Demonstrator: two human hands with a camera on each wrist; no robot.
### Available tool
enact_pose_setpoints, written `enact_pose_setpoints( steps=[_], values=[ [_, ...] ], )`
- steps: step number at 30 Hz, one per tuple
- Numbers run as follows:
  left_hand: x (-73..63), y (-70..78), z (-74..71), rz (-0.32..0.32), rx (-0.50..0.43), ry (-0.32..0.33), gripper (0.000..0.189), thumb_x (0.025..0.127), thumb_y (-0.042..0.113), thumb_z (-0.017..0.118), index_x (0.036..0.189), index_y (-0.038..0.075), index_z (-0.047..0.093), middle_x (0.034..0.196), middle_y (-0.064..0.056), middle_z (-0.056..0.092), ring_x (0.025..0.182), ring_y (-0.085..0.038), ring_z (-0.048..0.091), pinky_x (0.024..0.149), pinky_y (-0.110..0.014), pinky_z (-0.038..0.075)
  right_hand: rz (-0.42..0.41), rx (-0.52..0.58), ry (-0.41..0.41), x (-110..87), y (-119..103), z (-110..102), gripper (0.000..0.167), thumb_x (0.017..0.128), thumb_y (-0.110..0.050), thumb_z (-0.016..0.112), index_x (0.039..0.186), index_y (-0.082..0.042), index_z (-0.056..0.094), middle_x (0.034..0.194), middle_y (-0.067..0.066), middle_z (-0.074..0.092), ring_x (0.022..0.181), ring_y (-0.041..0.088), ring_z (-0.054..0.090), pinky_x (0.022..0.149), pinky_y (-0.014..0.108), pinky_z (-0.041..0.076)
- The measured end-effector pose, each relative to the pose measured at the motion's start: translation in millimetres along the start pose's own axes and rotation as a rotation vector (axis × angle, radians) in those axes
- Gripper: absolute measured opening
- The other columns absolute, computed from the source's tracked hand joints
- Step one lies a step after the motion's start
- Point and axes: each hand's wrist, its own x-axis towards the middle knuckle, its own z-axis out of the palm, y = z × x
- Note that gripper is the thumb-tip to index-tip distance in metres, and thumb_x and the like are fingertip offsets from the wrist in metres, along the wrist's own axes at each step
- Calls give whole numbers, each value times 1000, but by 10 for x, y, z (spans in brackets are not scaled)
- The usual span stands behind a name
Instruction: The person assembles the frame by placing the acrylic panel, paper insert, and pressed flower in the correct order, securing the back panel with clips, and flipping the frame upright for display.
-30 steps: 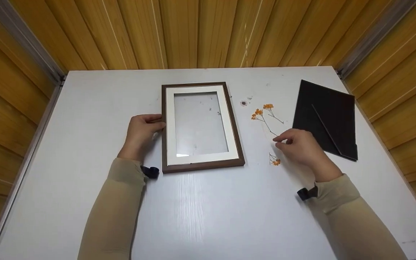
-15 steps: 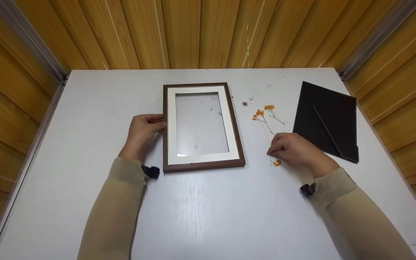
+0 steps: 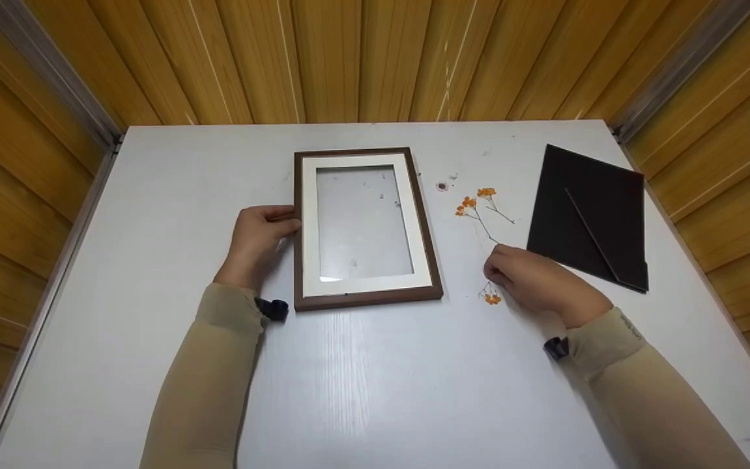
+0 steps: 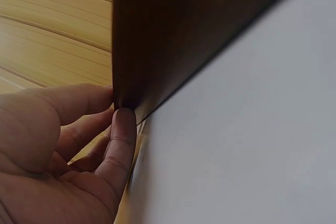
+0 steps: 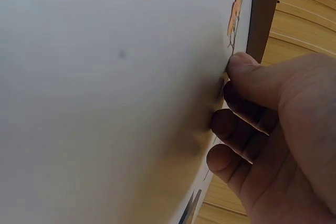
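Observation:
A brown picture frame (image 3: 304, 304) with a white mat (image 3: 310, 247) lies in the middle of the table. My left hand (image 3: 259, 238) holds its left edge; in the left wrist view thumb and fingertips meet at the brown side. Right of the frame, my right hand (image 3: 537, 280) pinches the thin stem of a small dried sprig with orange flowers (image 3: 492, 299), whose heads point towards me. In the right wrist view the sprig (image 5: 234, 17) sticks out past the thumb tip. The stem's pinched end is hidden by the fingers.
Two longer dried orange sprigs (image 3: 466, 206) lie beyond the right hand. Near the frame's upper right sits a small dark-centred round piece (image 3: 442, 186). A black backing board (image 3: 599, 215) with a stand lies at right. Wooden panel walls (image 3: 322, 62) enclose the table (image 3: 342, 391).
My right hand moves down and left from the longer sprig's stem end to the small sprig and pinches it. The small sprig turns and shifts slightly left. My left hand stays put.

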Motion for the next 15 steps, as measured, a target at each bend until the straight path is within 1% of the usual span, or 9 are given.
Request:
enact_pose_setpoints(
  steps=[2,5,8,10,12,15],
  values=[
    [5,-6,-2,-1,6,2,41,106,18,79,144,2,75,145,-18,77,132,-28,73,100,-24,59,-5,14,17,-1,8,1,13,111,-5,67,110,-15,75,115,-2,71,105,18,70,96,44,61],
    [11,-13,-2,-7,5,4,41,105,17,79,144,3,76,144,-18,77,132,-27,72,98,-22,58,-38,52,65,-10,44,-8,13,107,-5,75,110,-15,82,113,-2,75,105,19,74,97,45,63],
    [13,-13,-3,-11,-5,3,41,105,17,79,144,3,76,145,-18,77,132,-26,72,97,-21,57,-87,61,109,-16,69,-18,15,99,-3,84,105,-16,88,108,-3,78,102,19,76,95,43,65],
    [12,-11,-6,-11,-7,5,41,105,16,79,144,3,76,144,-18,77,132,-26,72,97,-22,57,-107,56,126,-18,71,-19,17,96,-2,87,101,-17,90,106,-4,79,100,19,76,93,42,65],
    [13,-9,-8,-11,-4,4,41,105,17,79,144,3,76,144,-18,78,131,-26,72,98,-23,58,-114,32,126,-19,54,-16,16,96,-2,87,100,-17,89,104,-5,79,98,18,76,93,41,65],
    [11,-5,-8,-14,-3,2,42,105,17,79,144,3,75,144,-18,77,131,-27,72,99,-25,58,-109,-41,95,-29,9,-1,12,102,-4,81,102,-15,84,105,-3,78,98,19,76,91,42,65]
  ],
)
